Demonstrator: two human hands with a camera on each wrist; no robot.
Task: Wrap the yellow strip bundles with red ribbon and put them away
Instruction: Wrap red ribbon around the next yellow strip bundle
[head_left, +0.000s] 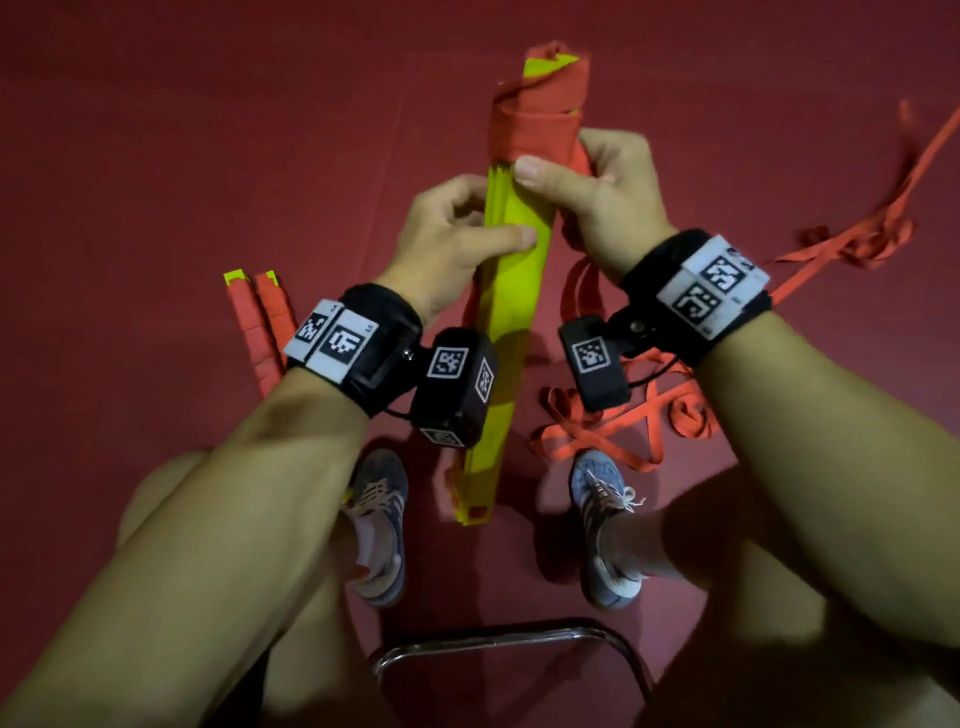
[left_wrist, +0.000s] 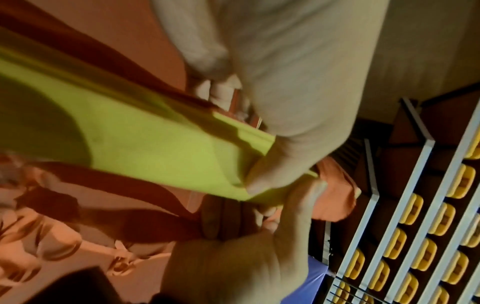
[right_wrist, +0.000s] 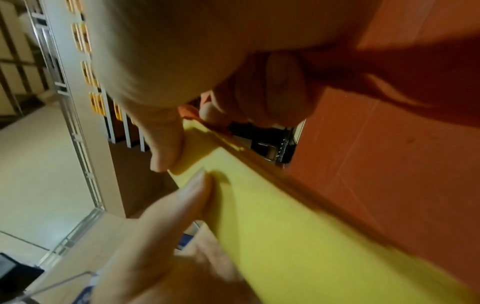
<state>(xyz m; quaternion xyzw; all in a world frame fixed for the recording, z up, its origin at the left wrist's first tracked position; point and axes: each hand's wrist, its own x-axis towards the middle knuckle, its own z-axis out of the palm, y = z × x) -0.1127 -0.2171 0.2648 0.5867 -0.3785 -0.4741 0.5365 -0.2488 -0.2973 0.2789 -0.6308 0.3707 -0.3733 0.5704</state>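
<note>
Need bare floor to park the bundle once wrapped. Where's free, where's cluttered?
Free: the red floor left of and beyond the two wrapped bundles, out to the frame edge. Also ahead, between the held bundle and the trailing ribbon at far right. Crowded: right of the held bundle, where loose ribbon tangles by the right shoe.

Long yellow strip bundle, red ribbon wound round its far end, rest bare.

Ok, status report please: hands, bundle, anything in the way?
Left hand grips yellow bundle. Right hand pinches red ribbon at wrapped top. Loose ribbon tangled at right.
</note>
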